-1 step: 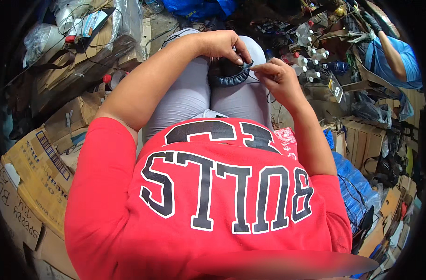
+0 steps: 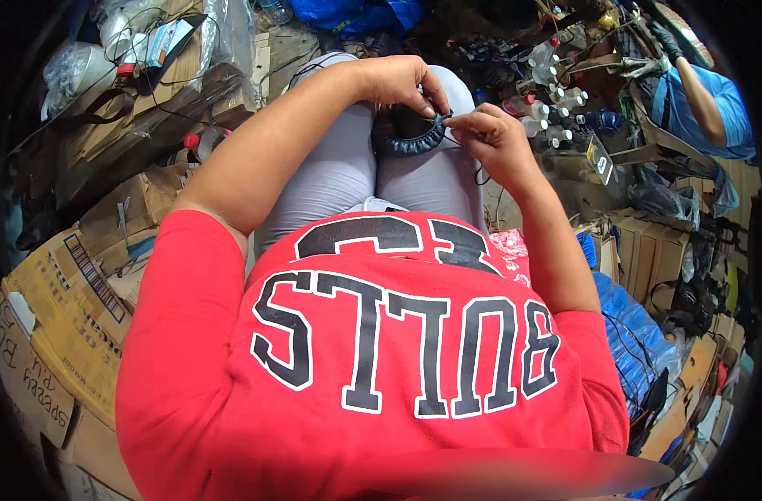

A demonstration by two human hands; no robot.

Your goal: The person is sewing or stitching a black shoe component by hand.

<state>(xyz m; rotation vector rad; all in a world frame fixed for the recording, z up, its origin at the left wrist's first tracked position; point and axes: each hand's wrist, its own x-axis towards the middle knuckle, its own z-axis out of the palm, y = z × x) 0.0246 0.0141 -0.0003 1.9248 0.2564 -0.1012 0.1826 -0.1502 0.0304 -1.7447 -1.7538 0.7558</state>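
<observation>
While forearms angle inward over thighs, hands pinch dark gathered piece.

Red shirt — pale grey trousers.

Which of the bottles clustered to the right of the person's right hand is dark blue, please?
The dark blue bottle, at the cluster's right edge, away from the right hand; its colour separates it from the neighbouring bottles, which look clear.

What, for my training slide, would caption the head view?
Left hand and right hand pinching a dark ruffled piece over grey trousers.
</observation>
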